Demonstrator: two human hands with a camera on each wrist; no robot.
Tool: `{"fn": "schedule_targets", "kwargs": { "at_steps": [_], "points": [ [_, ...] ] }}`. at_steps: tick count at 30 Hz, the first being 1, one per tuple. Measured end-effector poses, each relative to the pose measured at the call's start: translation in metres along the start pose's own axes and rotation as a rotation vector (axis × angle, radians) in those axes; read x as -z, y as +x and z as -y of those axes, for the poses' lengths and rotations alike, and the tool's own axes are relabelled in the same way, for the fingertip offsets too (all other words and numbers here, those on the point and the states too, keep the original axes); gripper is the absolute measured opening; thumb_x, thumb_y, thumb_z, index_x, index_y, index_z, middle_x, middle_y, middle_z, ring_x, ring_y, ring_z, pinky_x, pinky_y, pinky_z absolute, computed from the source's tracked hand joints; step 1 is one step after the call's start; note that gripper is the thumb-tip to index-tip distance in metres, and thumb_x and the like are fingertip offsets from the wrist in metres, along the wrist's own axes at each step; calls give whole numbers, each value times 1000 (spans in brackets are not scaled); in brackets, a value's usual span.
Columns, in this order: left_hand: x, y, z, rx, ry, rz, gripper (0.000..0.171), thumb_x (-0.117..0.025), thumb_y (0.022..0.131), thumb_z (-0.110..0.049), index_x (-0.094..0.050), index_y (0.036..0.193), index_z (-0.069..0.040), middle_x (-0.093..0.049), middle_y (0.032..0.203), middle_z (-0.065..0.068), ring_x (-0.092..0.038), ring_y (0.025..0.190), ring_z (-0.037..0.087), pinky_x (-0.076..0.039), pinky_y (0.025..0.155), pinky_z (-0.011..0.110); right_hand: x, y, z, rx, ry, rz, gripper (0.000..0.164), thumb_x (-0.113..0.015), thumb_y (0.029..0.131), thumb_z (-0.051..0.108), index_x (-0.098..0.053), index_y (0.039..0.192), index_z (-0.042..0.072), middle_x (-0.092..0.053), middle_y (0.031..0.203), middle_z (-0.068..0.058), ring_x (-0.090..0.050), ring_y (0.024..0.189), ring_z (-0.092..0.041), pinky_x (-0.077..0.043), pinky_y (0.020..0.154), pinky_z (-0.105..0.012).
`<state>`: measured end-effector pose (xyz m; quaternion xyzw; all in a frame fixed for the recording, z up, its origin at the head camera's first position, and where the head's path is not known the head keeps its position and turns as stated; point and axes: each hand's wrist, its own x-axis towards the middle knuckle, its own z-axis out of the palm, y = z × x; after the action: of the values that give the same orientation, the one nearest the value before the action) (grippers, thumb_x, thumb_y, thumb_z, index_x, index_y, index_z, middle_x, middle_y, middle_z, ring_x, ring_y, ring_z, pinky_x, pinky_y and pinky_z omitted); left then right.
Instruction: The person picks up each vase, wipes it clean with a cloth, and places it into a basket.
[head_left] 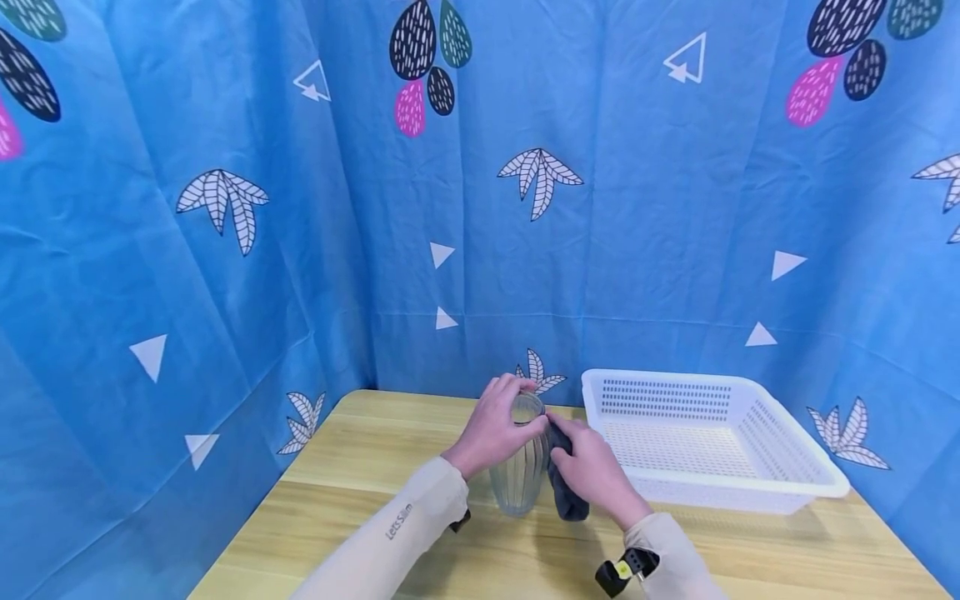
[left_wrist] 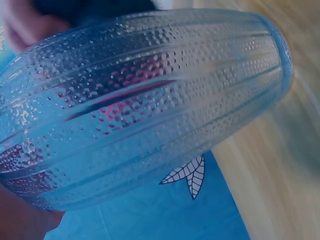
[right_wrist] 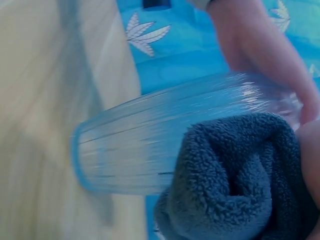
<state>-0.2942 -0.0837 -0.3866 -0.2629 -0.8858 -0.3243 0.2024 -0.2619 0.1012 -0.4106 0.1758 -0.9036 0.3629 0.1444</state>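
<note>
A clear ribbed glass vase [head_left: 517, 479] with a dimpled surface is held up near its rim by my left hand [head_left: 495, 425], fingers and thumb curled about the top. In the left wrist view the vase [left_wrist: 165, 100] fills most of the picture, its base to the right. My right hand [head_left: 592, 462] grips a bunched dark grey towel [head_left: 566, 492] at the vase's right side, close to the rim. Seen from the right wrist, the folded towel [right_wrist: 225, 175] hangs in front of the vase [right_wrist: 135, 140] and hides part of it.
To the right stands a white perforated plastic basket [head_left: 712, 487] on the wooden table [head_left: 375, 467]. A blue patterned curtain [head_left: 480, 275] hangs behind the table and along its left side. A black strap with a device [head_left: 630, 569] sits on the right wrist.
</note>
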Motion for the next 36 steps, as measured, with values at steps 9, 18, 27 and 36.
{"fn": "schedule_targets", "kwargs": {
  "at_steps": [9,18,27,36],
  "points": [
    [0,-1,3,29,-6,-21,61,-67,90,-51,-50,134,-13,-40,119,3,-43,109,17,-45,89,33,6,0,14,70,6,-126,60,-61,90,7,-51,149,14,-53,144,-18,-59,120,-37,-50,94,-53],
    [0,-5,0,45,-15,-43,65,-69,89,-52,-49,136,-13,-38,115,2,-43,108,18,-47,89,36,-27,-12,-14,-19,-31,-31,57,-63,92,10,-50,147,4,-60,133,-21,-63,109,-32,-52,91,-50],
    [12,-3,-11,90,149,70,67,-61,90,-61,-52,136,-14,-40,107,1,-41,92,18,-37,78,30,-49,-22,-37,18,-95,97,45,-66,87,7,-64,131,0,-67,119,-21,-65,106,-32,-52,86,-49],
    [28,-6,-26,144,120,163,64,-67,92,-51,-49,146,-20,-49,117,4,-47,93,21,-41,80,36,-18,-11,-16,-29,65,-40,54,-64,90,6,-57,143,10,-64,128,-16,-62,101,-24,-50,87,-44]
  ]
}}
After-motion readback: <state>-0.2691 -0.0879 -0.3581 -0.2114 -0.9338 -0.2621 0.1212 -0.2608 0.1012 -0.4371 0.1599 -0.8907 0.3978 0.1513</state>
